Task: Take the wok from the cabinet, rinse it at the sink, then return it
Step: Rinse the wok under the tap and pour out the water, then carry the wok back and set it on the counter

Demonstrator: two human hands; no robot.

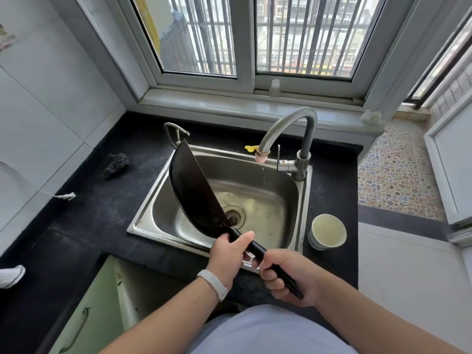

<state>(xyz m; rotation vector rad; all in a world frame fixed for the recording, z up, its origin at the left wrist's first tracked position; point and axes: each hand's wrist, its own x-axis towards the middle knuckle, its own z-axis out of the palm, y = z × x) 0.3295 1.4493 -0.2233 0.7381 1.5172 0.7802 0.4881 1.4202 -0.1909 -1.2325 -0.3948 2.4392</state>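
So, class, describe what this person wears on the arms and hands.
Both forearms are bare, with no sleeves or gloves in view. On the wrist of the left hand sits a smooth white wristband. The right hand and its wrist wear nothing visible. No rings show.

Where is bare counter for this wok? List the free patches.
Widest bare counter lies left of the sink, between the cord plug and the front edge. The right strip is narrow and holds a paper cup; behind the sink, the faucet crowds it.
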